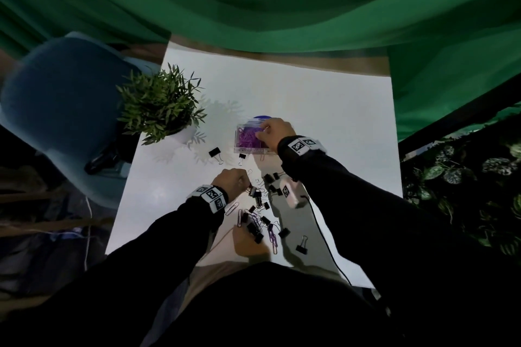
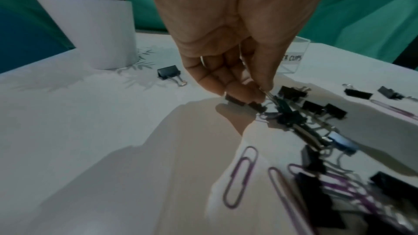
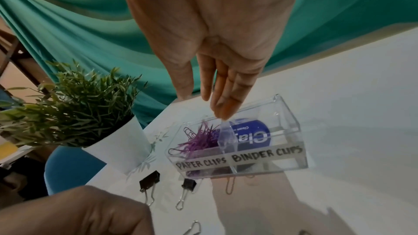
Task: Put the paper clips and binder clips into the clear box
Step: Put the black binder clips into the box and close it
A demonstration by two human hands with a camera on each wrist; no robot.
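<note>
On the white table point(image 1: 324, 98), the clear box point(image 3: 291, 126) sits just under the right hand point(image 3: 217, 45), whose straight fingers point(image 3: 226, 106) hold nothing. Its labels read "PAPER CLIPS", over purple paper clips point(image 3: 203, 140), and "BINDER CLIPS". The left hand point(image 2: 226, 33) pinches a binder clip point(image 2: 279, 103) by its wire handle.
</note>
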